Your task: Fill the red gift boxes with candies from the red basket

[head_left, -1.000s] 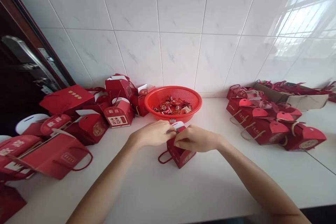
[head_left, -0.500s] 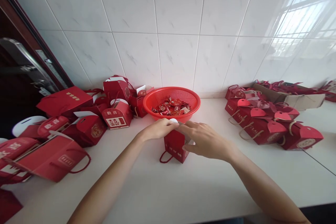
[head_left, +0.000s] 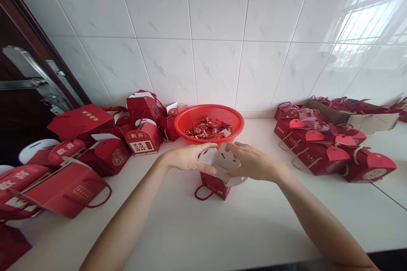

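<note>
Left hand (head_left: 187, 159) and right hand (head_left: 257, 164) — thumbs and fingers parted, curved about the flaps; no firm pinch visible from where I stand. Box (head_left: 215, 186): standing on the table (head_left: 190, 233), top spread, white lining showing, not yet shut; contents hidden. Basket (head_left: 234, 117): just behind, sweets (head_left: 211, 126) within. To the right, closed boxes (head_left: 327, 161) — seemingly finished. To the left, open boxes (head_left: 106, 156), seemingly unfinished.

Two hands (head_left: 190, 158) (head_left: 256, 163), one basket (head_left: 227, 117), one carton (head_left: 370, 123), twelve red boxes (head_left: 213, 185) (at least)
</note>
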`<state>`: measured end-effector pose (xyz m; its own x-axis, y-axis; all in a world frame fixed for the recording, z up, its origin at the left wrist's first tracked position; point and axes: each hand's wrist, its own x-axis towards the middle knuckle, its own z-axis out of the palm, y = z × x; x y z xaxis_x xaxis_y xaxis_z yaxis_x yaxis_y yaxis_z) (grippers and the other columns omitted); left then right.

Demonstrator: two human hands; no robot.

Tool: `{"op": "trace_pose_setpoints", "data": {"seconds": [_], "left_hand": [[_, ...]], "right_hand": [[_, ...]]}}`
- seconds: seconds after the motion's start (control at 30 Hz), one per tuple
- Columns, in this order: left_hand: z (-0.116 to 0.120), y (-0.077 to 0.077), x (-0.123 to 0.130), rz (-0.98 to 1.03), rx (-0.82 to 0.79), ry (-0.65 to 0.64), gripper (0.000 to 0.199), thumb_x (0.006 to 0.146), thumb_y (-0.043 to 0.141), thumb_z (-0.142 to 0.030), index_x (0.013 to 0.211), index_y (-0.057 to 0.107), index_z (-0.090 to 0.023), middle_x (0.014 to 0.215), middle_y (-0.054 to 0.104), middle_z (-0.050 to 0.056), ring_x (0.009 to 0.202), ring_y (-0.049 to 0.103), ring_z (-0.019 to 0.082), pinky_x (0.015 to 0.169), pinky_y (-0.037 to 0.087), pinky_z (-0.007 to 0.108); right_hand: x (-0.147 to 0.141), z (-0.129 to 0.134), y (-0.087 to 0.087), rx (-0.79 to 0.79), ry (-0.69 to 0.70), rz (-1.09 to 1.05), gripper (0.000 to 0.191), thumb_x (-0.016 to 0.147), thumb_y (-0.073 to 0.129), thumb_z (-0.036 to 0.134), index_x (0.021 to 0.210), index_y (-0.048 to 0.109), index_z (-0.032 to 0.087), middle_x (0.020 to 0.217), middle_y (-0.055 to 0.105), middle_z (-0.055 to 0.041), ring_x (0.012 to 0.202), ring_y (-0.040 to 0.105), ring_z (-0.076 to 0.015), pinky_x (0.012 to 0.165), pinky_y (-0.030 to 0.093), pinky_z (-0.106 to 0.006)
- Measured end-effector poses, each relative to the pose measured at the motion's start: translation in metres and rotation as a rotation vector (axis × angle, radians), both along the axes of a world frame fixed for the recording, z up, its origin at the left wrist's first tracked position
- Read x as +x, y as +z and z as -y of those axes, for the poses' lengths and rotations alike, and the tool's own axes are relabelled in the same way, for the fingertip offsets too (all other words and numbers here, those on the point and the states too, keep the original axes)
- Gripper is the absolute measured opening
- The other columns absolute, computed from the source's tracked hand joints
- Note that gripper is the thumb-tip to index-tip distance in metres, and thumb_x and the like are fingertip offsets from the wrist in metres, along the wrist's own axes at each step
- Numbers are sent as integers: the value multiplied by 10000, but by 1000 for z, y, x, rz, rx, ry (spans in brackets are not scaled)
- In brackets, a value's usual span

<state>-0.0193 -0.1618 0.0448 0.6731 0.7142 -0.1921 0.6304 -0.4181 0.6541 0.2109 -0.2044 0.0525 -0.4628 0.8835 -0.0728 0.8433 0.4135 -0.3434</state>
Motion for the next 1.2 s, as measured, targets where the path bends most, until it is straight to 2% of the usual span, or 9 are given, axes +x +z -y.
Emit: {"op": "trace_pose_setpoints", "data": {"seconds": [0.13, 0.23, 0.4, 0.5, 0.63, 0.77, 0.87, 1.03, 1.2], "left_hand": [[8, 2, 5, -74, 50, -17, 715, 818, 615, -633, 1457, 458, -354, 1460, 524, 50, 1194, 592, 289, 858, 486, 290], [12, 0, 6, -10, 90, -46, 582, 768, 679, -606, 1311, 612, -405, 1446, 531, 8, 1239, 558, 297, 903, 475, 300], [10, -11, 5, -71, 82, -15, 931, 566, 837, -572, 1419, 494, -421, 1510, 468, 28, 1335, 470, 371, 940, 482, 367], [9, -17, 6, -147, -7, 37, 1081, 568, 835, -581, 1513, 343, -395, 1535, 439, 49, 1343, 459, 392, 942, 489, 392], [12, -34, 4, 32, -178, 17, 1122, 646, 825, -529, 1564, 205, -348, 1607, 316, 77, 1367, 451, 343, 995, 471, 361], [18, -40, -8, 147, -220, 4, 964, 766, 744, -520, 1561, 241, -312, 1626, 267, 82, 1463, 304, 319, 1075, 418, 370], [15, -22, -18, 197, -122, 6, 714, 823, 686, -511, 1468, 449, -318, 1595, 349, 49, 1465, 311, 293, 1109, 390, 374], [-34, 17, -14, 254, 170, 187, 466, 868, 587, -511, 1242, 659, -243, 1313, 659, 58, 1234, 588, 257, 1033, 465, 356], [-114, -3, 12, -177, 233, 338, 336, 619, 741, -371, 905, 730, -197, 967, 756, 86, 927, 694, 288, 838, 537, 361]], "right_hand": [[-2, -8, -9, 47, -52, 50, 276, 791, 682, 357, 986, 544, 220, 830, 628, -25, 765, 573, -203, 591, 306, -277], [1, -14, -14, 85, -61, 94, 198, 791, 665, 312, 916, 542, 221, 814, 630, -25, 755, 572, -198, 585, 281, -280], [8, -24, -17, 11, -98, 53, 355, 759, 689, 371, 1050, 558, 217, 785, 630, -34, 796, 584, -228, 592, 330, -282], [15, -35, -18, -107, -93, -71, 477, 701, 739, 391, 1104, 547, 223, 780, 621, -25, 779, 592, -219, 562, 377, -264], [25, -51, -22, -325, -72, -237, 495, 706, 737, 462, 1078, 513, 224, 640, 575, 38, 508, 512, -136, 451, 379, -249], [26, -61, -28, -384, -54, -356, 424, 725, 735, 449, 1015, 528, 220, 537, 529, 81, 403, 428, -87, 404, 342, -221], [23, -63, -28, -321, -31, -440, 347, 730, 736, 418, 949, 577, 200, 531, 522, 73, 425, 438, -81, 402, 330, -205], [17, -60, -16, -190, 111, -695, 269, 774, 701, 421, 871, 635, 179, 563, 556, 44, 469, 471, -81, 426, 342, -202], [6, -64, 4, -141, 172, -946, 285, 789, 705, 440, 839, 658, 164, 568, 542, 38, 474, 449, -75, 443, 358, -213]]}}
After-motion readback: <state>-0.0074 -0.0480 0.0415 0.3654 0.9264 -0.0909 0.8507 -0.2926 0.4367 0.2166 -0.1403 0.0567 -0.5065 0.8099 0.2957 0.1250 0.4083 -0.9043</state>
